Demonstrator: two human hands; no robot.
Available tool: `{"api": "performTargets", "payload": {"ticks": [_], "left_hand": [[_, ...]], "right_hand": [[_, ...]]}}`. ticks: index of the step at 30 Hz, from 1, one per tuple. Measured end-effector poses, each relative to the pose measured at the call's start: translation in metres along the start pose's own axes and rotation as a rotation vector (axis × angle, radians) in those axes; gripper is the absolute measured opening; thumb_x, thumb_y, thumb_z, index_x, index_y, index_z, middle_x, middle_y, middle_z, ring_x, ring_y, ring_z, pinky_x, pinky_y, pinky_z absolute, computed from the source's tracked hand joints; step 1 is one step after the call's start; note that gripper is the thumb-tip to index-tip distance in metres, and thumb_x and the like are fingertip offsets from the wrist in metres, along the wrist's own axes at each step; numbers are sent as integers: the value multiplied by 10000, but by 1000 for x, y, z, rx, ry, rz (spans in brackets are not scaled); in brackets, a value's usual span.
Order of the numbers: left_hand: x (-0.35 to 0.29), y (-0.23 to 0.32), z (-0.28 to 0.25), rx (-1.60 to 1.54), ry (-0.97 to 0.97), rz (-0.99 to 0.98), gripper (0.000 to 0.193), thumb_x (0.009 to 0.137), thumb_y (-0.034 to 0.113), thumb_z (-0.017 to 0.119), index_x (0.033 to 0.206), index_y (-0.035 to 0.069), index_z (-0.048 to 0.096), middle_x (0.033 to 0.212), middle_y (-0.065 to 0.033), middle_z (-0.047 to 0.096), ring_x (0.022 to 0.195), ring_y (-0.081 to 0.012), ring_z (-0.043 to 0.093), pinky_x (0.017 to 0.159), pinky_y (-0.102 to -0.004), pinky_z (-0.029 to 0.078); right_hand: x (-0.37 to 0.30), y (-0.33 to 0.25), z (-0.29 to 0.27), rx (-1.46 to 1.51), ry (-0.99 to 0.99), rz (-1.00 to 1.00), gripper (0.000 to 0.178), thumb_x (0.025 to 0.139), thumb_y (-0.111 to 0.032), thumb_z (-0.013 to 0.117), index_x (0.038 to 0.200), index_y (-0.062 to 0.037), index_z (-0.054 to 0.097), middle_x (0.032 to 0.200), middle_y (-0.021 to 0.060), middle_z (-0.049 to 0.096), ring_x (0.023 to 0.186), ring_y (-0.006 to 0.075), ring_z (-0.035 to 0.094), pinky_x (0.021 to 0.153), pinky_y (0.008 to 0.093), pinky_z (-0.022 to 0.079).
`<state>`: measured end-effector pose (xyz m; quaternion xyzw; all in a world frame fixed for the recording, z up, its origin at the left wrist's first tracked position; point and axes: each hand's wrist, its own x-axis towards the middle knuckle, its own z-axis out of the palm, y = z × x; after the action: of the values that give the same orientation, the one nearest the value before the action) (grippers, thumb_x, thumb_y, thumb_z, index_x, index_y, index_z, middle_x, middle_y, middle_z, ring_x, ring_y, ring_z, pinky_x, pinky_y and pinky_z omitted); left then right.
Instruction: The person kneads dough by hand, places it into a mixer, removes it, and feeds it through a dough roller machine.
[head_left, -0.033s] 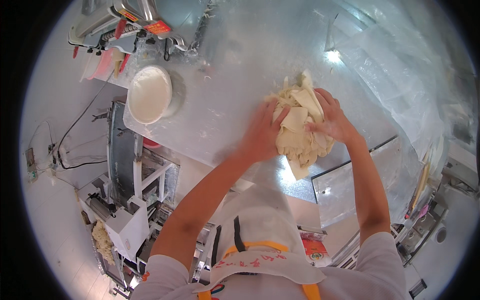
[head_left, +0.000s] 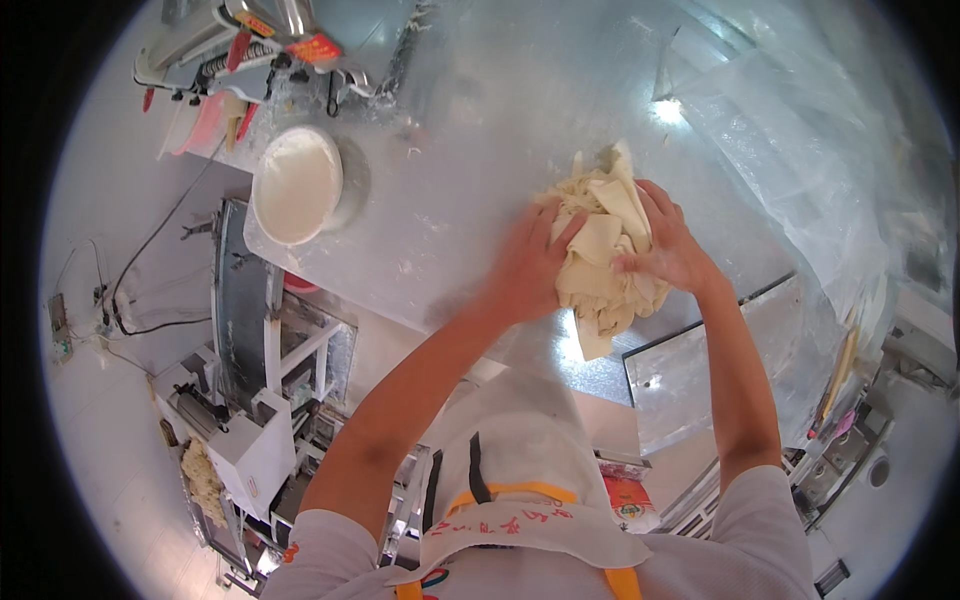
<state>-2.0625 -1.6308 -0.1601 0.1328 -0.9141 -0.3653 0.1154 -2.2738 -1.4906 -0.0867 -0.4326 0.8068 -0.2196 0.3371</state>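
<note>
A heap of pale dough sheets and strips point(head_left: 610, 285) lies crumpled on the metal worktable point(head_left: 450, 170). My left hand point(head_left: 537, 255) presses against its left side, fingers curled over the upper edge and thumb lying on the folds. On the right side, my right hand point(head_left: 668, 243) cups the heap, with its thumb reaching across the front of the dough. The heap is squeezed between both palms. One folded flap sticks up at the far end, and another hangs toward me at the near end. The undersides of the dough are hidden.
A white tub of flour point(head_left: 297, 187) stands at the left table edge. Clear plastic sheeting point(head_left: 790, 150) covers the right side. A metal machine point(head_left: 250, 45) sits at the far left. Near my right forearm lies a flat metal panel point(head_left: 690, 370). Flour is scattered on the table.
Both hands and the dough heap have shifted very slightly to the right. The grip looks the same.
</note>
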Motion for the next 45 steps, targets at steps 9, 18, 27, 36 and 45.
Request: {"api": "performTargets", "payload": {"ticks": [9, 18, 27, 36, 45], "left_hand": [[13, 48, 19, -480, 161, -256, 883, 694, 174, 848, 1486, 105, 463, 1225, -210, 637, 1188, -429, 576, 1001, -482, 483], [47, 141, -92, -625, 564, -207, 785, 668, 157, 846, 1378, 45, 530, 1136, -222, 659, 1073, -437, 608, 939, -487, 493], [-46, 175, -204, -511, 1169, -66, 711, 747, 221, 821, 1378, 62, 534, 1186, -194, 644, 1076, -404, 612, 946, -456, 495], [-369, 165, -328, -315, 1430, -356, 788, 729, 230, 843, 1402, 2, 502, 1154, -227, 644, 1076, -426, 598, 934, -481, 485], [-736, 211, -404, 122, 1888, -573, 784, 697, 66, 861, 1411, 35, 541, 1272, -204, 654, 1218, -380, 624, 1040, -418, 499]], "right_hand": [[0, -13, -13, 926, -115, 203, 789, 811, -170, 823, 1489, 28, 471, 1337, 123, 626, 1222, 236, 602, 1053, 372, 484], [-4, -130, -124, 708, -126, 66, 675, 840, -192, 747, 1433, 40, 522, 1253, 128, 670, 1129, 224, 655, 1004, 350, 515], [-33, -334, -111, 389, -348, -343, 897, 805, -361, 765, 1515, 66, 419, 1399, 189, 574, 1267, 270, 585, 1083, 378, 460], [-111, -558, 125, 283, -650, -519, 883, 797, -315, 772, 1512, 64, 419, 1419, 189, 553, 1266, 286, 582, 1099, 370, 447], [-361, -816, 415, 253, -1128, -939, 780, 789, -278, 745, 1450, 59, 504, 1290, 145, 651, 1138, 223, 647, 1005, 336, 510]]}}
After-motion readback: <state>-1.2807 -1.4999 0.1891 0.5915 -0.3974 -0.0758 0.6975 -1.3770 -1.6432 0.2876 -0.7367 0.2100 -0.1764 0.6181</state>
